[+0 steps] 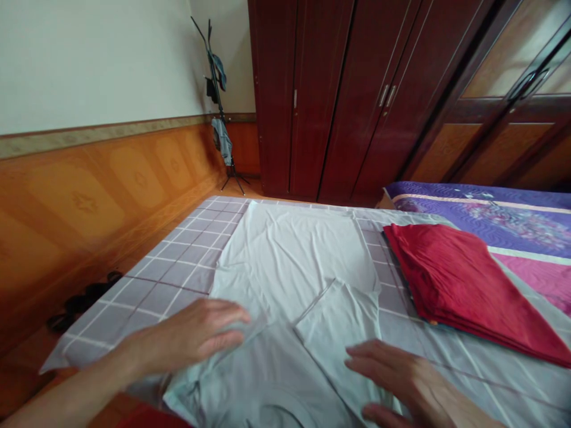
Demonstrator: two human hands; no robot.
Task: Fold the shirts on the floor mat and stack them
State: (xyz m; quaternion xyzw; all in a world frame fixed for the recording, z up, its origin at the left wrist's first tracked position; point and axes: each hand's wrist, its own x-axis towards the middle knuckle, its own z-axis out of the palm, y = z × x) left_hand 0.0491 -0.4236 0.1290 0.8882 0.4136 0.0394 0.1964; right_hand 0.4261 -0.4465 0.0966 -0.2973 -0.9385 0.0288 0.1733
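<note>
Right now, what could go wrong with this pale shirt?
The pale shirt is wrinkled across its far half, so creases could set. The folded flap on its right side might shift if brushed. The shirt also lies close to the near edge of the checked cloth, so it could slip over.
</note>
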